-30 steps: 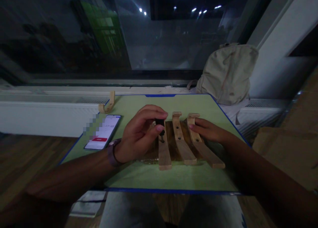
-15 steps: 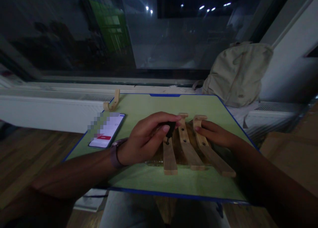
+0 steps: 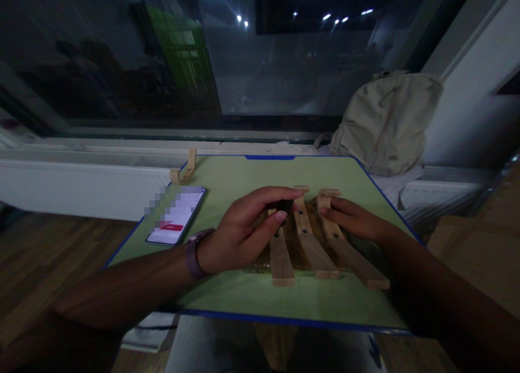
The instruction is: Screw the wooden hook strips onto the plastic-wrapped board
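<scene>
My left hand (image 3: 239, 229) is closed around the black handle of a small screwdriver (image 3: 285, 205), held above the leftmost of three bent wooden hooks. That left hook (image 3: 282, 264) has dark holes or screws near the screwdriver's tip, partly hidden by my fingers. Beside it lies the middle hook (image 3: 314, 251), with two dark holes in its face. My right hand (image 3: 353, 217) grips the upper part of the right hook (image 3: 357, 262), thumb on its face. Under the hooks is a shiny brown, see-through-looking piece (image 3: 298, 251) I cannot identify.
Another wooden hook (image 3: 188, 170) sits at the far left corner of the green, blue-edged table (image 3: 227, 302). A phone (image 3: 182, 216) lies left of my left hand. Behind the table are a window, a radiator (image 3: 81, 189) and a beige backpack (image 3: 390, 124).
My left fingers have shifted slightly on the screwdriver, and its metal shaft, visible before, is now mostly hidden. The three hooks sit slightly farther right in view. My right hand keeps its grip.
</scene>
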### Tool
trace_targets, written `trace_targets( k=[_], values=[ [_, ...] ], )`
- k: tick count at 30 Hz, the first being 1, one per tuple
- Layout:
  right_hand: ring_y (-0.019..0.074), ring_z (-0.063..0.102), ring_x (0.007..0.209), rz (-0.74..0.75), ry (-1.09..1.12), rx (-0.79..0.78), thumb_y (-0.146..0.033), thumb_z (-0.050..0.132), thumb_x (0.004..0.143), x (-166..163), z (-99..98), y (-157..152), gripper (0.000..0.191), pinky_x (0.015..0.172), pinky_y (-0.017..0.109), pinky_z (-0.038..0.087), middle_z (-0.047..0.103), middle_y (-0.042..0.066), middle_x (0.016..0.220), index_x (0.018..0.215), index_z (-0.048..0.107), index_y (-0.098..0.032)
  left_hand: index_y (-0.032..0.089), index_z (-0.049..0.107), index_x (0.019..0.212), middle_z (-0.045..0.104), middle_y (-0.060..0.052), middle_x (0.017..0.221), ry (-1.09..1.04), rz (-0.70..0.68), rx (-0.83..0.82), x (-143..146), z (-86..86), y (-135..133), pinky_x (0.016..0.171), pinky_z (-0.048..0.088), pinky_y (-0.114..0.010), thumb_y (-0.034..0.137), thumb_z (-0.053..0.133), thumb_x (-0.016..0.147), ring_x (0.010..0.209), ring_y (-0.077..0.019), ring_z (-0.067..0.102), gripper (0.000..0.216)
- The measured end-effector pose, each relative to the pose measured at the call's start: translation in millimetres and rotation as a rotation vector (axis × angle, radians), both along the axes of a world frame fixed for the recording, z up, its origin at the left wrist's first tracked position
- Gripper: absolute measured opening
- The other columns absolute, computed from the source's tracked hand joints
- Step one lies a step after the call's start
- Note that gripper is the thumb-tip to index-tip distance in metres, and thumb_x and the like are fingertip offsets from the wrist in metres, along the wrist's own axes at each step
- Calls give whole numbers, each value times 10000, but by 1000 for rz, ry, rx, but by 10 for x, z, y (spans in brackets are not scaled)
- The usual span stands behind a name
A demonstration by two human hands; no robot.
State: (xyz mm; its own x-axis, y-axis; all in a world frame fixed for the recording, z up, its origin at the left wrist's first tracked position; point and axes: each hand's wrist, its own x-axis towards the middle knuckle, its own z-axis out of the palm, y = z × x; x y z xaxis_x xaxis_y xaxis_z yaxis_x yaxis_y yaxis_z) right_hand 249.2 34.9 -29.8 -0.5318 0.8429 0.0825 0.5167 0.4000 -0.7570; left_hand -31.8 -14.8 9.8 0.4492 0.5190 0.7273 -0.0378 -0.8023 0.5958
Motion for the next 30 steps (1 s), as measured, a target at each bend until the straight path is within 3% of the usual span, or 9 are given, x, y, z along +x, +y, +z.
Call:
trace_targets(
  k=[12, 17, 22, 25, 28, 30],
  values=[
    [334, 720, 1037, -23, -47, 23, -591, 501, 953, 5, -2, -4, 461, 949, 497, 579, 785, 96, 1082, 1023, 758, -215, 279, 547, 1404, 680, -92, 1327, -13, -10, 9, 3, -25, 18, 997, 563, -335, 90, 537, 969, 1150, -177, 680, 475],
    [342, 707, 1094, -13, -14, 28, -625, 500, 947, -11, 12, -10, 499, 1008, 512, 550, 774, 94, 1164, 1087, 750, -217, 259, 630, 1313, 664, -89, 1169, -62, 97, 43, 5, -30, 79, 915, 549, -333, 153, 634, 933, 1070, -189, 643, 395],
    [353, 701, 1129, -23, -12, 14, -630, 525, 937, -26, 40, -26, 511, 1033, 519, 536, 768, 98, 1204, 1118, 759, -214, 279, 692, 1196, 667, -37, 996, -164, 117, 73, 12, -22, 107, 781, 549, -272, 128, 774, 832, 902, -150, 649, 402],
    [355, 691, 1160, -15, -3, 15, -622, 524, 941, -24, 27, -18, 501, 1061, 527, 517, 755, 93, 1243, 1150, 755, -229, 281, 677, 1243, 699, -44, 1011, -134, 106, 12, 11, -33, 67, 825, 572, -292, 123, 708, 888, 922, -155, 681, 389],
    [351, 678, 1188, -5, 8, 17, -609, 517, 949, -11, -12, 2, 477, 1078, 535, 504, 746, 83, 1263, 1156, 752, -249, 292, 555, 1398, 721, -71, 1133, -117, 5, -88, 13, -59, 20, 912, 597, -340, 134, 558, 982, 998, -166, 718, 445],
    [348, 680, 1181, -16, 9, 14, -594, 519, 954, -1, -36, 12, 461, 1070, 536, 510, 749, 84, 1251, 1151, 749, -248, 279, 530, 1402, 718, -77, 1144, -133, -39, -124, 17, -70, 8, 934, 600, -350, 139, 513, 1001, 1013, -164, 718, 424]
  ],
)
